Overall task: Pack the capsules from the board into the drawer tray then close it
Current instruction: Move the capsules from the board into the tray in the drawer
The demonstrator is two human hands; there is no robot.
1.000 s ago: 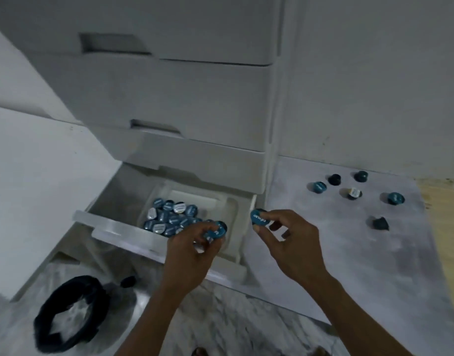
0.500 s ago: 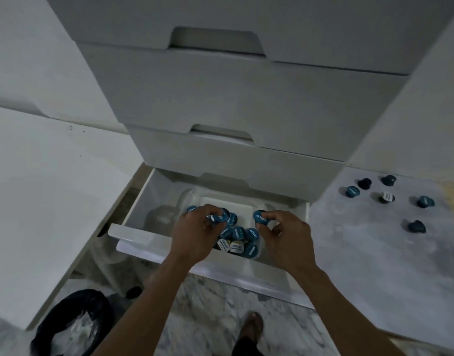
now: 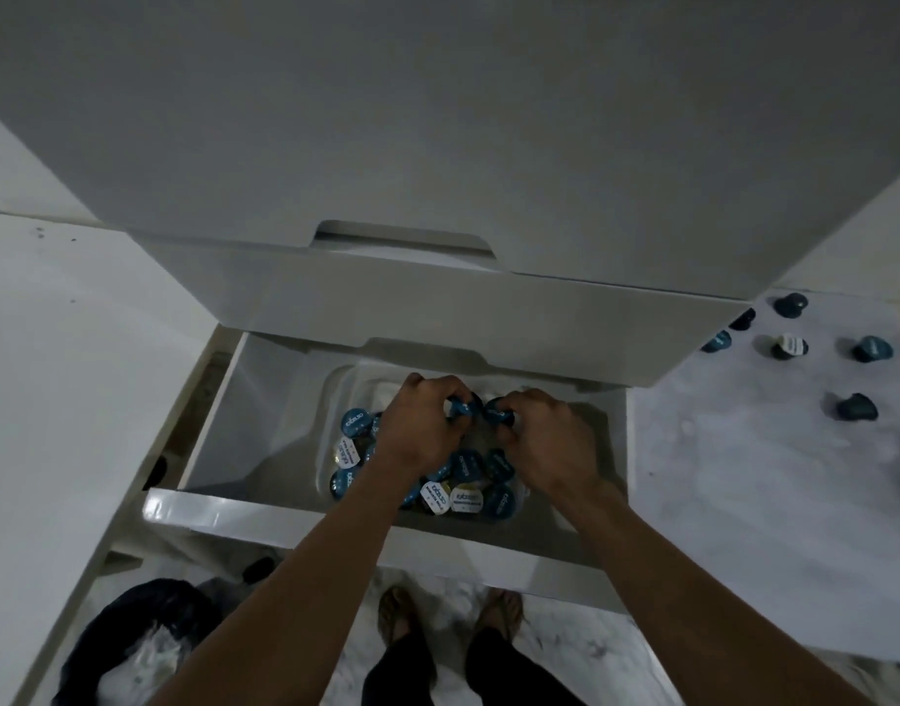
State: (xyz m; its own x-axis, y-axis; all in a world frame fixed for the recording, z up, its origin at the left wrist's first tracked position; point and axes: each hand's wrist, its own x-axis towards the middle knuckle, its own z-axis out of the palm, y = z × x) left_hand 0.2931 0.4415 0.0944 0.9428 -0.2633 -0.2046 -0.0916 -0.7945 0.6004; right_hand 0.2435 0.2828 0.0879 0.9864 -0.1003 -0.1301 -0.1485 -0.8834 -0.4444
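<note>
both hands, left hand [image 3: 421, 425] and right hand [image 3: 544, 440], each pinch a capsule over the tray [image 3: 335, 394]

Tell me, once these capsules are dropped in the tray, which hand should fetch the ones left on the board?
Probably the right hand. The loose capsules lie on the board to the right of the open drawer, on that hand's side. The left hand would have to cross over the right arm.
</note>
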